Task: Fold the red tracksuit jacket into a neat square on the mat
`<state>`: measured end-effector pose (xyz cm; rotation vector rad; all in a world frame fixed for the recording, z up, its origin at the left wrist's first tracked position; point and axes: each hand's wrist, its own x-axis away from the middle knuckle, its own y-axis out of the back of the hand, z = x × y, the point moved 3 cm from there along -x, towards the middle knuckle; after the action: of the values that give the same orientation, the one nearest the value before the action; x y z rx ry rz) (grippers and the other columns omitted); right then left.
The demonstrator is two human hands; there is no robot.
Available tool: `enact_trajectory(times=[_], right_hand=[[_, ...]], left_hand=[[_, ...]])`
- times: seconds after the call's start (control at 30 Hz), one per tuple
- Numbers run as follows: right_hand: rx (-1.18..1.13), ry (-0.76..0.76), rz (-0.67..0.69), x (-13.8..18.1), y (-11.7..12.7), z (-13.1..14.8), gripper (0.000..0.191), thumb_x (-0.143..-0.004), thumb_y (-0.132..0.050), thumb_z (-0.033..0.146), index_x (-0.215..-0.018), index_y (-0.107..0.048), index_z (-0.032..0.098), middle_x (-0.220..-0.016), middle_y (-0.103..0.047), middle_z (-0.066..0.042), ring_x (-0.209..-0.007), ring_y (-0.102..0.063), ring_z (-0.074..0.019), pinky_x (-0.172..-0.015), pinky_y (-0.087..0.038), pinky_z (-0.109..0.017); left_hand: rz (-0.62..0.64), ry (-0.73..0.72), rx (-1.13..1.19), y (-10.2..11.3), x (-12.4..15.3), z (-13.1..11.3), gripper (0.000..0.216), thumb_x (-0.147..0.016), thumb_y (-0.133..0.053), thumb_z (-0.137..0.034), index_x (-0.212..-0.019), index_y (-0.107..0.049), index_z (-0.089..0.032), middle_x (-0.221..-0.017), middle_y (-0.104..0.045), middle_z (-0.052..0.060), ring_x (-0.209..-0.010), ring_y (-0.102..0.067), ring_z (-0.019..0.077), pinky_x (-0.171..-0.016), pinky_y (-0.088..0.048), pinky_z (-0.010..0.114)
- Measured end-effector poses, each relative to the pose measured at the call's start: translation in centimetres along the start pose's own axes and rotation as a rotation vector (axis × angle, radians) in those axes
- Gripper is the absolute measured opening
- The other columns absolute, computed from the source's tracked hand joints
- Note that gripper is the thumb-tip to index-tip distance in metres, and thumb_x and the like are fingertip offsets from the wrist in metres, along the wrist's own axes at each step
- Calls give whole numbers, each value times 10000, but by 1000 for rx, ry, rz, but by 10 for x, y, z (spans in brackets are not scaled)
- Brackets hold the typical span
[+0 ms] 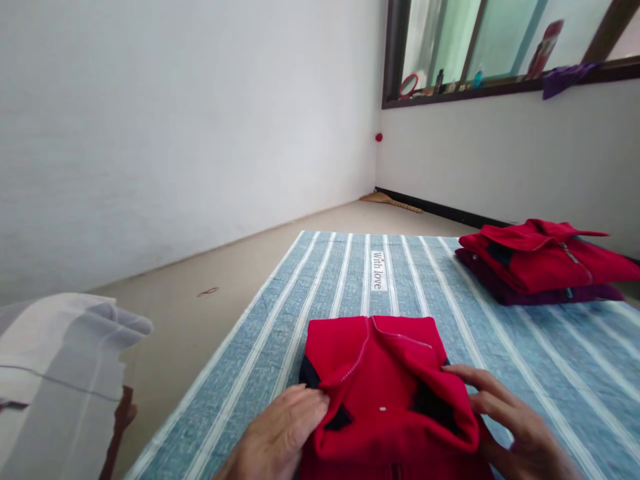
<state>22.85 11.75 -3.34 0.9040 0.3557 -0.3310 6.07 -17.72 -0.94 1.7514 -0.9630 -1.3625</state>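
Observation:
A red jacket (385, 387) with dark navy patches lies folded in front of me on a striped blue cloth (250, 373). Its collar faces me, with a small white label inside and part of a zipper at the bottom edge of the view. My left hand (285, 427) holds the left side of the collar, fingers close together and thumb hidden. On the right, my right hand (515, 420) grips the jacket's other side, its fingers bent over the edge and its thumb low against the fabric.
Another folded red jacket (540, 257) rests on a dark purple garment (550, 293) at the right. White sheer fabric (65, 373) over a brown stand (123, 413) is at the left. A broom (390, 200) lies in the corner; bottles and a mirror (409, 86) line the windowsill.

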Motion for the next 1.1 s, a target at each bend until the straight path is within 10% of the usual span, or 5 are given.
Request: enact_trajectory(times=[0.63, 0.9, 1.1], right_hand=[[63, 101, -13, 20, 3, 19, 420, -848, -554, 184, -1255, -544, 285, -1234, -622, -52, -1100, -609, -213, -889, -538, -279], [449, 197, -258, 22, 14, 44, 423, -775, -625, 338, -1179, -561, 229, -1182, -629, -138, -1037, -626, -319, -777, -575, -441], [610, 431, -172, 9, -11, 78, 369, -816, -527, 275, -1165, -590, 172, -1185, -625, -175, -1139, -560, -332, -778, -554, -431]], left_hand=[[-37, -28, -78, -2, 4, -24, 612, -828, -398, -49, -1410, -380, -238, -1237, -627, 61, -1132, -590, 220, -1005, -480, 403], [48, 51, -159, 8, -4, -48, 801, -768, -519, -113, -1485, -187, -239, -1274, -593, 119, -1160, -564, 299, -948, -510, 468], [48, 31, -246, -5, 4, -49, 729, -783, -510, -74, -1454, -243, -170, -1310, -555, 151, -1229, -502, 292, -987, -477, 443]])
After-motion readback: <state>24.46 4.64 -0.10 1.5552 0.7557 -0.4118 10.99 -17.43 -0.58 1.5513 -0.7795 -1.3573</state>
